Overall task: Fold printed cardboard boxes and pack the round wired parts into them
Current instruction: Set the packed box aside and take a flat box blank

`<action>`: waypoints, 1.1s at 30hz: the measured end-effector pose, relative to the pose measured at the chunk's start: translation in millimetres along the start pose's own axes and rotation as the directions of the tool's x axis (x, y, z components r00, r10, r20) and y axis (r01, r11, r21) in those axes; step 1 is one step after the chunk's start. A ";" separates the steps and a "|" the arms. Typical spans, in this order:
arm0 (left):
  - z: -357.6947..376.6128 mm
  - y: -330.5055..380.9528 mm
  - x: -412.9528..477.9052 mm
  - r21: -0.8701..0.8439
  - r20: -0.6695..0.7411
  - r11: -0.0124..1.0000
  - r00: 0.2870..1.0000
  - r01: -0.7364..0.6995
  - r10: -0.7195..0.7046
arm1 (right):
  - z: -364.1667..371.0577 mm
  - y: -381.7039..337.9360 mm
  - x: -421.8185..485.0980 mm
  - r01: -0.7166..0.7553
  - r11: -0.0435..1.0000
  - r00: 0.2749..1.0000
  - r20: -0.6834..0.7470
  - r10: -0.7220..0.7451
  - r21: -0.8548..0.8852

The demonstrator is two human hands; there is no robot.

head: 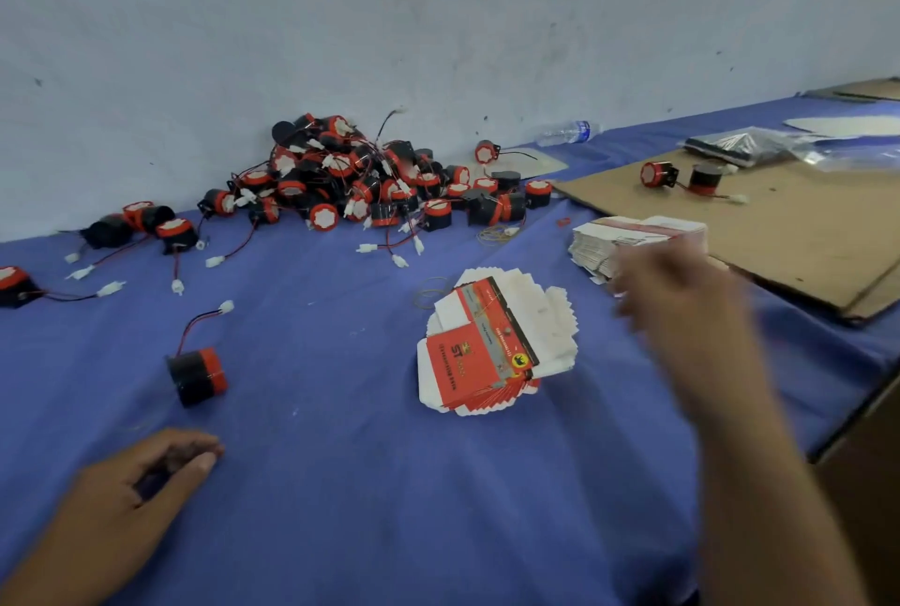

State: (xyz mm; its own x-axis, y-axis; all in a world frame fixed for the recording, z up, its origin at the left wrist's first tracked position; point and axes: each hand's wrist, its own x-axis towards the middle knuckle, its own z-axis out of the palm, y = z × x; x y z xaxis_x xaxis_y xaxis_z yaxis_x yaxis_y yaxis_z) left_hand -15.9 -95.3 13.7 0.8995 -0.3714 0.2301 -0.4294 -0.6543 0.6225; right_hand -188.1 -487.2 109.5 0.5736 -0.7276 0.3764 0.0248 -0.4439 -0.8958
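A fanned stack of flat red-and-white printed boxes (492, 347) lies mid-table on the blue cloth. A second, neater stack of flat boxes (628, 240) sits further right. A big pile of round black-and-red wired parts (360, 177) rests against the wall. One single wired part (197, 374) lies near the front left. My left hand (141, 483) rests on the cloth with fingers curled and nothing visible in it. My right hand (682, 298) is blurred, raised just in front of the second stack; its fingers look loosely spread and I see nothing in it.
A brown cardboard sheet (779, 225) lies at the right with two wired parts (682, 177) on it. A plastic water bottle (567, 133) lies by the wall. Clear plastic bags (759, 145) sit far right. Loose rubber bands (496, 233) lie on the blue cloth (341, 483). The table edge drops off at right.
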 end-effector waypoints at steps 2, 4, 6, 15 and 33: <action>-0.3 3.0 -1.1 -0.001 -0.001 0.999 0.999 -0.035 0.035 | 35.0 6.9 -7.8 0.050 0.868 0.970 0.232 0.076 -0.495; -0.6 3.3 -0.2 -0.044 -0.013 0.997 0.998 -0.058 0.057 | 72.5 20.2 -20.0 0.279 0.596 0.886 0.442 0.143 -0.753; -1.3 1.9 0.9 -0.076 -0.015 0.992 0.995 -0.099 0.098 | 82.2 28.9 -24.6 0.449 0.527 0.797 0.590 0.130 -0.722; -1.0 -3.8 -0.5 -0.234 -0.006 0.966 0.994 -0.105 0.107 | 84.9 9.2 -14.9 0.446 0.520 0.890 0.424 -0.169 -0.729; -0.7 -10.2 0.6 -0.233 0.000 0.962 0.989 -0.143 0.147 | 43.3 -25.6 4.8 0.180 0.872 0.978 -0.015 -0.210 -0.456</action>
State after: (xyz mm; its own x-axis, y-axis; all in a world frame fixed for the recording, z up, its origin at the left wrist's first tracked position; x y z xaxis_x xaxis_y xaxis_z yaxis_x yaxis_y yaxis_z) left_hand -10.9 -88.4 8.0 0.8265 -0.4640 0.3188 -0.5229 -0.4227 0.7402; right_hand -150.5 -456.7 124.0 0.5436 -0.6257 0.5595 -0.2480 -0.7565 -0.6051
